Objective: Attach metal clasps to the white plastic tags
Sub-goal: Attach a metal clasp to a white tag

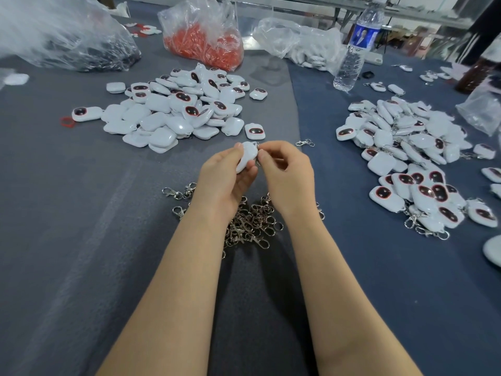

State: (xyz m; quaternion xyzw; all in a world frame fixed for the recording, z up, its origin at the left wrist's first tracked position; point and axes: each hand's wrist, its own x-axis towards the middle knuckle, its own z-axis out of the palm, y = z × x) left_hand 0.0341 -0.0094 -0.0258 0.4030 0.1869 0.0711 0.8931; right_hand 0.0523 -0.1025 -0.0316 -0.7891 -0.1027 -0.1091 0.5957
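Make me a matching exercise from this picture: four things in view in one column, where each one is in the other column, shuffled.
1. water bottle
2. bag of red pieces
3. loose metal clasps
4. white tag being fitted

A. heaped beneath the wrists
B. gripped by the left hand, right hand pinching a clasp at its edge
C. upright, far right
D. far centre, behind the left tag pile

Pairs: 1-C, 2-D, 3-A, 4-B

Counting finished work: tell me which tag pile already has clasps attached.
The right pile, near the bottle: clasps hang off its tags along the near edge. The left pile shows none on its tags.
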